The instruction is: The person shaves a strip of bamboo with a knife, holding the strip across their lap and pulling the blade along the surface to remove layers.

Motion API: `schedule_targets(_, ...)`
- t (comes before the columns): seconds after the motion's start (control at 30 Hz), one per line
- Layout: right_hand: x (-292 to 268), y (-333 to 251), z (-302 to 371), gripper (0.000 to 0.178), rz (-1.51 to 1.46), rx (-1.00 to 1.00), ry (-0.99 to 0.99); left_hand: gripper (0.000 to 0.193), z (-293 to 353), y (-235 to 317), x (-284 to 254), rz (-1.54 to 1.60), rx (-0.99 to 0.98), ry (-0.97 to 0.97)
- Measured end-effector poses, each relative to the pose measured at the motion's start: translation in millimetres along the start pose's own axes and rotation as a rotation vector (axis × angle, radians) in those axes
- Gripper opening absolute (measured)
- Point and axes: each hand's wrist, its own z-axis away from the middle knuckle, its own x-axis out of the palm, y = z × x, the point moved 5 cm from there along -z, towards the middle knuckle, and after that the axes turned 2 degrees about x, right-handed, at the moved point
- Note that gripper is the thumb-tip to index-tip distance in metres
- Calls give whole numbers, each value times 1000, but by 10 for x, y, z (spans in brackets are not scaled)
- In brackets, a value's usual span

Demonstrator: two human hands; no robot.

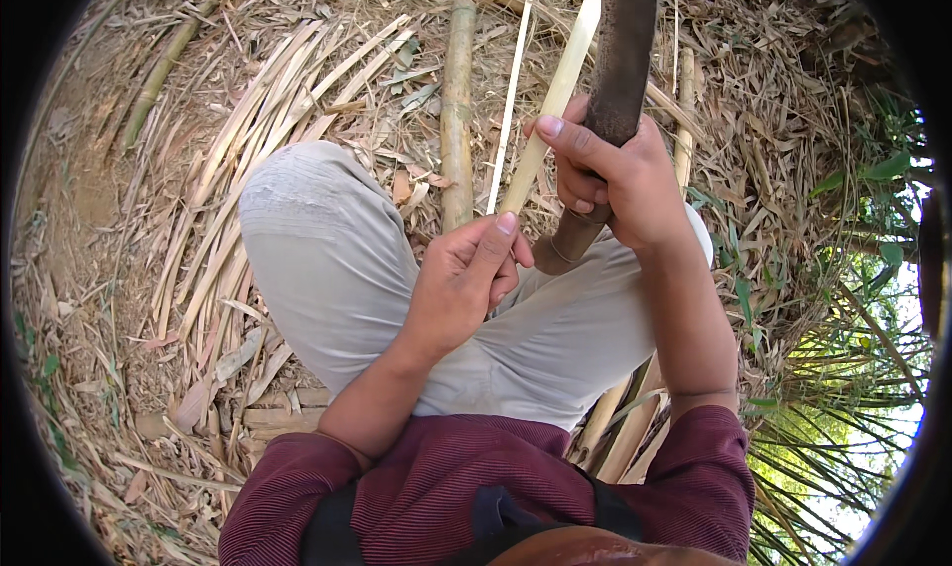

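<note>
My left hand (458, 286) is closed, its thumb and fingers pinching the near end of a pale bamboo strip (555, 105) above my lap. A thinner white strip (512, 90) runs alongside it down to the same hand; whether the fingers hold it too, I cannot tell. In my right hand (623, 179) is a machete with a broad dark blade (627, 51) pointing away from me. The fingers wrap around it where blade meets handle, and the handle's ringed end (570, 241) shows below them. My right thumb presses on the bamboo strip, left of the blade.
A pile of split bamboo strips (233, 169) lies left of my bent knee. Ahead, a bamboo pole (457, 110) rests on dry leaves, with another greenish piece (169, 70) farther left. Split pieces (625, 432) lie by my right hip. Green plants (843, 457) stand at the right.
</note>
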Motion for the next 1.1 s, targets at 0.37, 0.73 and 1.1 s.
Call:
schedule_targets(0.37,-497,-57,-182,12,-570,57,75,38,186,-33,113,96,-11,-357)
schedule_targets(0.73,-608,-205,-17,58,-514,-167,90,48,20,380,188,-173,229,-5)
schedule_targets(1.1,-446,-325,152,23,-377,-212,134,36,-295,455,340,-292,309,-193)
